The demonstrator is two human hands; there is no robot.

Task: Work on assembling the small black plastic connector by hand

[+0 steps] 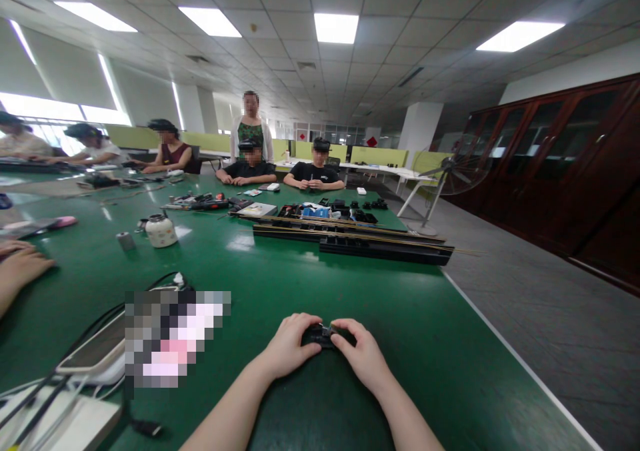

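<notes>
Low over the green tabletop (240,411), both hands meet at a small black object (314,336) with a greyish, shiny bit on top. My left hand (289,346) grips its left end, thumb in front and fingers behind. From the other side, my right hand (364,352) is closed, thumb and forefinger pinched at the small grey piece (327,330) at the object's right end. The fingers hide part of both, and their exact kind is too small to make out.
Left lie a phone (95,344), cables and a black plug (146,428); behind them stand a white jar (161,231) and a grey cylinder (125,240). Long black rails (385,250) with thin rods lie ahead. Another person's hand (25,264) rests at far left. The table edge (520,354) runs along the right.
</notes>
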